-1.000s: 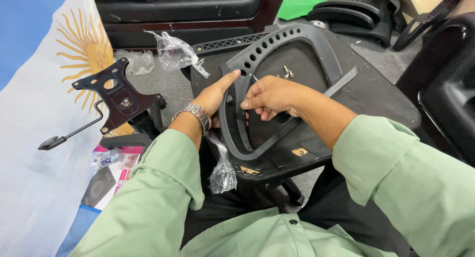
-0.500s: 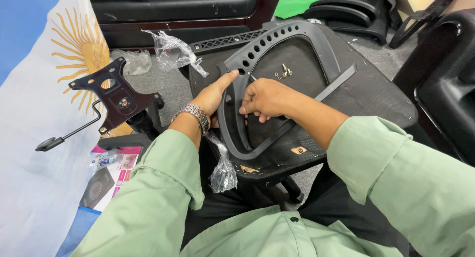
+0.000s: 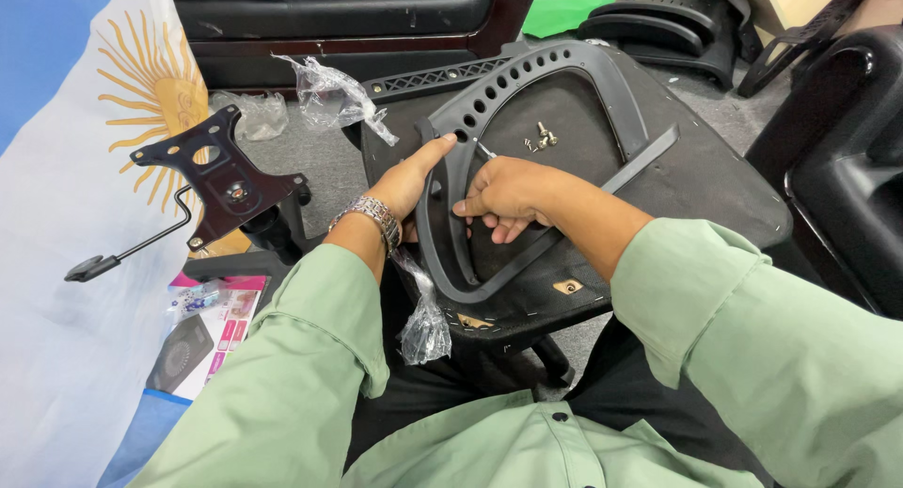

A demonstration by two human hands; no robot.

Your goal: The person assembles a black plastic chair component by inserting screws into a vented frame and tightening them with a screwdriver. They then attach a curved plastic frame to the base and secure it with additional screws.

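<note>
A dark grey plastic chair-back frame (image 3: 527, 84) with a row of holes lies on an upturned black seat base (image 3: 715, 187) in front of me. My left hand (image 3: 409, 180), with a metal bracelet on the wrist, grips the frame's left edge, thumb stretched along it. My right hand (image 3: 503, 195) rests inside the frame's opening, fingers curled against the left rail with a small thin tool poking up from them. Several loose screws (image 3: 540, 138) lie on the seat inside the frame.
A black metal tilt mechanism plate with a lever (image 3: 214, 182) lies at left on a blue-and-white cloth with a sun emblem (image 3: 85, 84). Crumpled clear plastic bags (image 3: 329, 98) lie nearby, one (image 3: 425, 326) hanging near my knee. Other black chair parts (image 3: 847, 168) stand at right and behind.
My view has shifted slightly. My right hand has slid a little down and left inside the frame. My left hand keeps its grip on the frame's edge.
</note>
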